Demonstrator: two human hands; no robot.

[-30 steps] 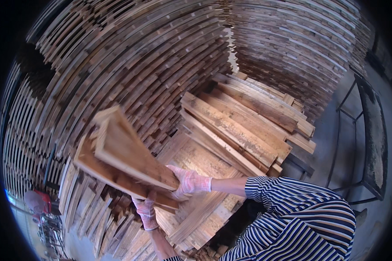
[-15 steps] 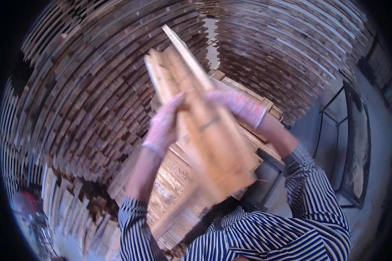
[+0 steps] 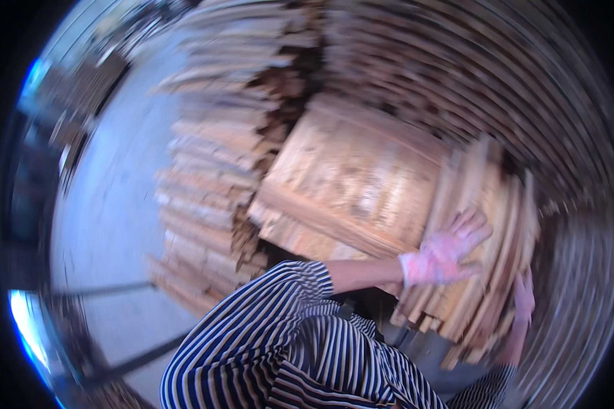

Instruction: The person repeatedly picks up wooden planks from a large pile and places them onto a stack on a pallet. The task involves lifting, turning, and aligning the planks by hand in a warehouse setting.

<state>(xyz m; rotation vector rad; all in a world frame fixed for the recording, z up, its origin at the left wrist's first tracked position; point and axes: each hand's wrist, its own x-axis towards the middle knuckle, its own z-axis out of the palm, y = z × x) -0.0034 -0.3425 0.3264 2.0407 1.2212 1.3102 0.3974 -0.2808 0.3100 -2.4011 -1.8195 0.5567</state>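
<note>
Head view: the left grip (image 3: 445, 253), in a pale pink glove, is spread wide, its fingers fanned apart over the boards (image 3: 483, 180), back of the hand upward; whether the palm presses on the wood cannot be told. The right grip (image 3: 523, 298) is at the outer side of the same boards, its fingers pointing away from the body; it is small and smeared there, so I cannot tell whether it is spread or pinching a board. The boards lie lengthwise, side by side and partly piled, along the right edge of the deck (image 3: 361, 163), their near ends jutting unevenly past its near right corner. The left forearm (image 3: 367, 273) reaches across below the deck's near edge, out of a striped sleeve (image 3: 252, 327); the right forearm (image 3: 516, 343) rises near the near ends of the boards. The deck is a flat, light layer of planks, with a long strip (image 3: 331, 219) running along its near edge. Beyond the deck's left edge, a stack (image 3: 208, 136) shows ragged plank ends, and past that comes pale floor (image 3: 109, 191), with a dark bar (image 3: 143, 358) crossing it. Behind the deck's far edge stands a tall wall of planks (image 3: 450, 75), streaked by blur.
</note>
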